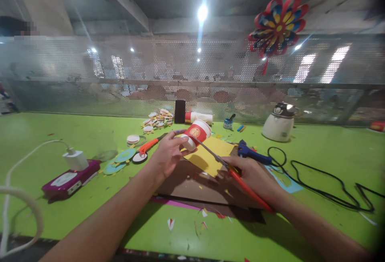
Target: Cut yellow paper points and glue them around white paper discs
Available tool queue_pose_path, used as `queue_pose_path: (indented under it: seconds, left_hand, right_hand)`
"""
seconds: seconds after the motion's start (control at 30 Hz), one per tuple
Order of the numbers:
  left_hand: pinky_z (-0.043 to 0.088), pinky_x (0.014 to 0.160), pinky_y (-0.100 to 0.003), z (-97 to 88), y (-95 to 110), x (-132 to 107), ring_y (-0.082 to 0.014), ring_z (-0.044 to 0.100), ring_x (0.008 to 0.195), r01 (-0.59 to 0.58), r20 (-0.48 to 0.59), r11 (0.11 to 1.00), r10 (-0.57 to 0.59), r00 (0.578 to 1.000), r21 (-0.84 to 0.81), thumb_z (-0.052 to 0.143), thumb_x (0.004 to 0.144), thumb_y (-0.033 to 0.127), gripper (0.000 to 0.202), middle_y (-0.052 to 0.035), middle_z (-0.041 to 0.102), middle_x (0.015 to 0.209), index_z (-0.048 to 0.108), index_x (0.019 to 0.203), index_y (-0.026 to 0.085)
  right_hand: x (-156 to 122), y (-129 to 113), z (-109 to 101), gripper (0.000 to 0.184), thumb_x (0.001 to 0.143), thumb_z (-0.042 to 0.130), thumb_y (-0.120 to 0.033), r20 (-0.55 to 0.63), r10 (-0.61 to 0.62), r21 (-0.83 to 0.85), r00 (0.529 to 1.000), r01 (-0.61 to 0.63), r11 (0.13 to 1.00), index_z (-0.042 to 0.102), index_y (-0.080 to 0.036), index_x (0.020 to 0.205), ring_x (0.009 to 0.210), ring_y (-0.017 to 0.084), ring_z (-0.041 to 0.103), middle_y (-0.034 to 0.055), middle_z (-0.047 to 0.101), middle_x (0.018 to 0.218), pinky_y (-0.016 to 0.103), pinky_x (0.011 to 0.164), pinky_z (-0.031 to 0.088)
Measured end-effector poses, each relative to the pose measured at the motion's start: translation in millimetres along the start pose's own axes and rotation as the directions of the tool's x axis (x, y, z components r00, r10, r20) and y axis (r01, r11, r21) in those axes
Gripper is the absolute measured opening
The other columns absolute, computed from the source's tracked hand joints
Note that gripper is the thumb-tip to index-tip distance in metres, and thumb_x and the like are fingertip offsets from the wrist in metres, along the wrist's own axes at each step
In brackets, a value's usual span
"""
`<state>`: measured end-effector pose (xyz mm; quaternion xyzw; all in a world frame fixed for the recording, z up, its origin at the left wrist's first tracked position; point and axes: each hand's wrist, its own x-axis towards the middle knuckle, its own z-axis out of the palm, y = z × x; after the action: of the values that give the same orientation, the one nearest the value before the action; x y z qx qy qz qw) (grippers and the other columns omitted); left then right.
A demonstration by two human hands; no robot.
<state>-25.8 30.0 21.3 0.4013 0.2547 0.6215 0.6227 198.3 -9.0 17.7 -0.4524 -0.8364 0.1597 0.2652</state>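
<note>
My left hand grips a red and white paper cup, tilted on its side above the table. My right hand is closed round orange-handled scissors, whose blades reach up to the rim of the cup. Below them lie a yellow paper sheet and a brown cardboard sheet on the green table.
A blue glue gun with a black cord lies right. A white pot stands at the back right. Paper discs, a second pair of orange scissors, a purple device with a white charger, paper scraps, and a mesh screen with a pinwheel behind.
</note>
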Motion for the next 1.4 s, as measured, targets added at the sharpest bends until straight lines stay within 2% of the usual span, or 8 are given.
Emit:
queue_pose_path:
  seconds: [0.17, 0.37, 0.6, 0.8, 1.0, 1.13, 1.3, 1.4]
  left_hand:
    - [0.054, 0.079, -0.045, 2.6, 2.2, -2.1, -0.0266, 0.065, 0.089, 0.022, -0.013, 0.999, -0.022, 1.0, 0.027, 0.07, 0.067, 0.009, 0.033, -0.0128, 0.065, 0.1, 0.054, 0.096, 0.014]
    - [0.054, 0.082, -0.046, 1.7, 1.6, -0.7, -0.0281, 0.066, 0.095, -0.006, 0.004, 1.0, 0.006, 1.0, 0.009, 0.067, 0.069, 0.007, 0.034, -0.0144, 0.065, 0.105, 0.053, 0.099, 0.014]
    - [0.053, 0.084, -0.045, 3.8, 0.7, -2.6, -0.0286, 0.064, 0.1, -0.016, -0.002, 1.0, 0.016, 1.0, -0.02, 0.067, 0.07, 0.007, 0.041, -0.0158, 0.064, 0.107, 0.052, 0.108, 0.014]
    - [0.053, 0.083, -0.044, 5.4, 0.8, -3.0, -0.0295, 0.064, 0.099, -0.015, -0.018, 0.999, 0.015, 1.0, -0.036, 0.068, 0.067, 0.006, 0.045, -0.0149, 0.065, 0.104, 0.052, 0.108, 0.013]
    - [0.053, 0.078, -0.042, 1.1, 0.9, -1.0, -0.0261, 0.067, 0.088, -0.023, -0.022, 1.0, 0.023, 0.999, 0.008, 0.067, 0.067, 0.006, 0.04, -0.0142, 0.066, 0.101, 0.055, 0.104, 0.013]
    - [0.051, 0.085, -0.04, -2.5, -2.5, 2.6, -0.0246, 0.064, 0.095, -0.032, 0.008, 0.999, 0.033, 0.999, -0.024, 0.068, 0.066, 0.008, 0.03, -0.0135, 0.065, 0.104, 0.06, 0.095, 0.011]
    - [0.051, 0.087, -0.036, -2.9, -5.6, 5.4, -0.0226, 0.064, 0.091, 0.034, -0.034, 0.998, -0.036, 0.999, -0.045, 0.066, 0.071, 0.011, 0.018, -0.0156, 0.066, 0.102, 0.063, 0.088, 0.008]
    - [0.054, 0.082, -0.039, -2.9, -4.1, 4.4, -0.0239, 0.067, 0.083, 0.151, -0.023, 0.988, -0.151, 0.988, -0.005, 0.064, 0.078, 0.02, 0.018, -0.0175, 0.067, 0.096, 0.064, 0.09, 0.007]
  right_hand:
    - [-1.5, 1.5, -1.8, 0.025, 0.087, 0.051, -0.034, 0.019, -0.028, 0.023, 0.999, 0.027, 0.999, 0.069, -0.017, 0.084, 0.073, 0.02, 0.063, 0.0026, 0.072, 0.08, 0.026, 0.064, 0.046]
    - [-3.4, -3.6, -3.0, 0.018, 0.082, 0.052, -0.02, 0.017, -0.036, 0.014, 0.999, 0.036, 0.999, 0.069, -0.018, 0.079, 0.077, 0.022, 0.064, 0.001, 0.071, 0.075, 0.026, 0.065, 0.045]
    - [-2.6, -3.3, -2.1, 0.019, 0.082, 0.05, -0.018, 0.017, -0.062, 0.033, 0.998, 0.061, 0.998, 0.069, -0.017, 0.078, 0.079, 0.022, 0.064, 0.0016, 0.072, 0.078, 0.027, 0.07, 0.046]
    - [-3.0, -1.3, -1.6, 0.02, 0.082, 0.053, -0.024, -0.005, -0.044, -0.003, 0.999, 0.044, 0.999, 0.073, -0.018, 0.079, 0.077, 0.024, 0.064, 0.0022, 0.073, 0.074, 0.028, 0.07, 0.048]
    - [-5.6, 1.2, -1.3, 0.023, 0.082, 0.055, -0.03, -0.032, -0.029, -0.041, 0.999, 0.028, 0.999, 0.074, -0.019, 0.08, 0.071, 0.023, 0.063, 0.0028, 0.073, 0.071, 0.028, 0.065, 0.047]
    - [-5.4, 3.1, -1.1, 0.021, 0.079, 0.058, -0.032, -0.047, -0.021, -0.045, 0.999, 0.019, 0.999, 0.075, -0.02, 0.082, 0.068, 0.021, 0.062, 0.0027, 0.074, 0.073, 0.027, 0.061, 0.045]
    - [-4.6, 2.8, -1.5, 0.023, 0.082, 0.055, -0.031, -0.026, -0.021, -0.054, 0.999, 0.02, 0.998, 0.074, -0.019, 0.082, 0.068, 0.021, 0.062, 0.0024, 0.074, 0.076, 0.026, 0.059, 0.043]
    - [-3.3, 3.0, -1.9, 0.025, 0.084, 0.053, -0.032, -0.005, -0.011, -0.063, 1.0, 0.011, 0.998, 0.074, -0.018, 0.083, 0.07, 0.021, 0.063, 0.0031, 0.074, 0.077, 0.027, 0.06, 0.044]
